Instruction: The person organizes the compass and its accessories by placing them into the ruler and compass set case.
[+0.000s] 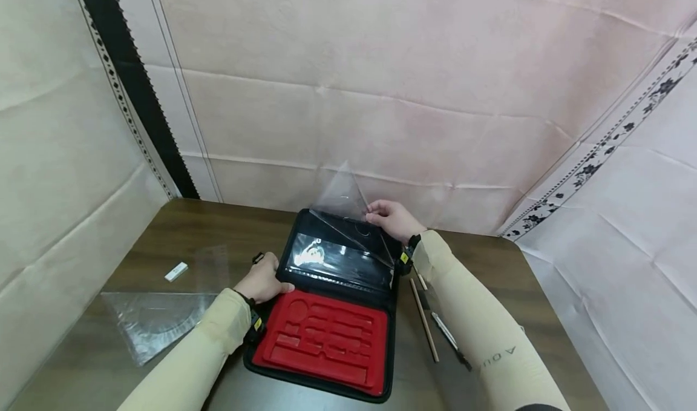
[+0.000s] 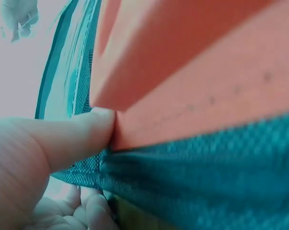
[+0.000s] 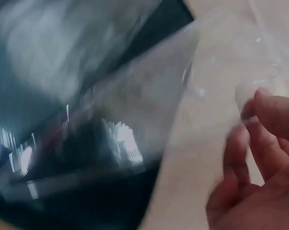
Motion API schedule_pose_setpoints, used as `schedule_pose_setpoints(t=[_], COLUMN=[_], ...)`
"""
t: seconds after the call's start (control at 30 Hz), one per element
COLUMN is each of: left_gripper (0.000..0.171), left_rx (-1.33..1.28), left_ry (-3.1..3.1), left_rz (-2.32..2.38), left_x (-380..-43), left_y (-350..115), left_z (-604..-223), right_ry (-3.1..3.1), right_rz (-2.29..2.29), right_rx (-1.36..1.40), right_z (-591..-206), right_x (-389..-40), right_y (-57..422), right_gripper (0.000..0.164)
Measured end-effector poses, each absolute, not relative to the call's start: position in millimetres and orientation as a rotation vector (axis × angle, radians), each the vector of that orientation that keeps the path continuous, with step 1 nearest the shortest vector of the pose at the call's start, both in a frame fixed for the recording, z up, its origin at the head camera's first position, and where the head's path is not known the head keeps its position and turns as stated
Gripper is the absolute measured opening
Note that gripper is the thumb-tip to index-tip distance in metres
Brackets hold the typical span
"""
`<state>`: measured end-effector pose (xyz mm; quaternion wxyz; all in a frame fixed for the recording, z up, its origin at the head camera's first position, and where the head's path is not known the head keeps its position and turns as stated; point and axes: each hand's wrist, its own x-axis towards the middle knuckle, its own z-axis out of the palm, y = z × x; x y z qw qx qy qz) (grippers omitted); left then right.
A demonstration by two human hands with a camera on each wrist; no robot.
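My right hand [image 1: 397,220] pinches the edge of a clear set square [image 1: 340,196], whose pointed corner rises above the back edge of the case. The lower part of this set square overlaps the black lid [image 1: 376,281] and its clear pocket [image 1: 332,259]. In the right wrist view, thumb and fingers meet at the clear plastic [image 3: 134,110]. With my left hand [image 1: 262,279] I grip the left side of the open black case near its fold. The thumb [image 2: 82,134] lies on the edge of the red moulded tray [image 1: 327,341], fingers beneath the case.
Left on the wooden table [image 1: 239,223] lie a white eraser [image 1: 176,271], a clear rectangular sheet [image 1: 213,266] and another clear set square [image 1: 158,320] with a protractor arc. A thin wooden stick [image 1: 425,320] and a slim silver-and-black tool [image 1: 449,337] lie right of the case.
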<state>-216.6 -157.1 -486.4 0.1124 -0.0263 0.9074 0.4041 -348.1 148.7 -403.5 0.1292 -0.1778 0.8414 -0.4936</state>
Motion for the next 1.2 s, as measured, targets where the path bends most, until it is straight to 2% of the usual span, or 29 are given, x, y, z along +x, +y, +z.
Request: schedule_pose_setpoints(t=[0.17, 0.73, 1.03, 1.2], left_gripper=[0.04, 0.039, 0.036, 0.036], left_rx=[0.003, 0.045, 0.069, 0.061], left_ry=[2.664, 2.664, 2.67, 2.682], left_rz=[1.243, 1.262, 1.247, 1.251], left_x=[-216, -219, -216, -215], left_y=[-163, -165, -164, -164], left_z=[-486, -486, -483, -484], right_ry=[2.461, 2.374, 2.258, 2.341], right_rz=[-1.459, -1.943, -1.85, -1.716], right_rx=[-0.427, -0.436, -0.297, -0.381], right_z=[-393, -377, -389, -396], right_x=[-354, -366, -368, -364], right_y=[158, 154, 160, 155], right_gripper=[0.022, 0.02, 0.021, 0.022])
